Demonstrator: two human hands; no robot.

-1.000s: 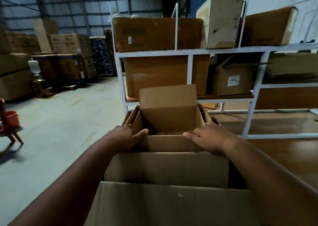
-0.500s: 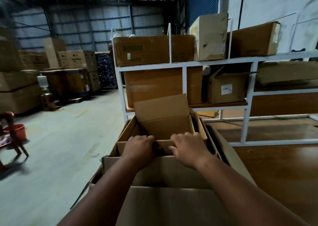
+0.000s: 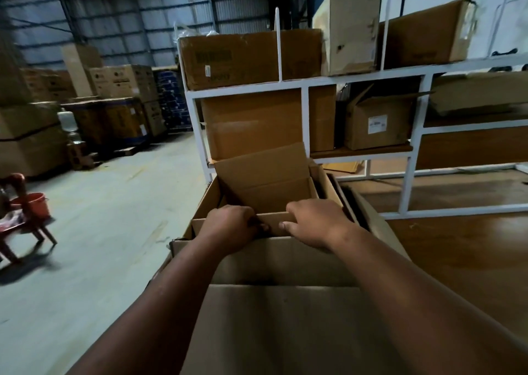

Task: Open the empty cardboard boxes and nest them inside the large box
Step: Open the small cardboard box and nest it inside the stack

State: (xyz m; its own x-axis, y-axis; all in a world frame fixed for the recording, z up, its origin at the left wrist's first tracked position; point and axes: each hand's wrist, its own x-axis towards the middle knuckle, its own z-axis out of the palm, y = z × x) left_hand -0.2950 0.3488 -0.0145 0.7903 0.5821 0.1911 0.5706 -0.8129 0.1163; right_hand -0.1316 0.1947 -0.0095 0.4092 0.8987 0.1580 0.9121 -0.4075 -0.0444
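Small box [image 3: 268, 194] sits nested in the large box [image 3: 285, 260]; my left grip [image 3: 233, 229] and right grip [image 3: 314, 223] curl over its near flap [image 3: 274, 226], which I'd fold down next.

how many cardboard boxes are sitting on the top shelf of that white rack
3: a wide box at the left, a pale upright box in the middle, a tilted box at the right. Others may be hidden out of frame.

A small open box [image 3: 265, 200] sits inside a larger box [image 3: 285, 257], its far flap upright; the left hand [image 3: 231, 229] and right hand [image 3: 314, 221] lie side by side on its near flap. Behind stands a shelf rack [image 3: 360, 76] stacked with cartons, seemingly on a platform [image 3: 463, 249] right of the boxes. A chair [image 3: 17, 226] stands far left.
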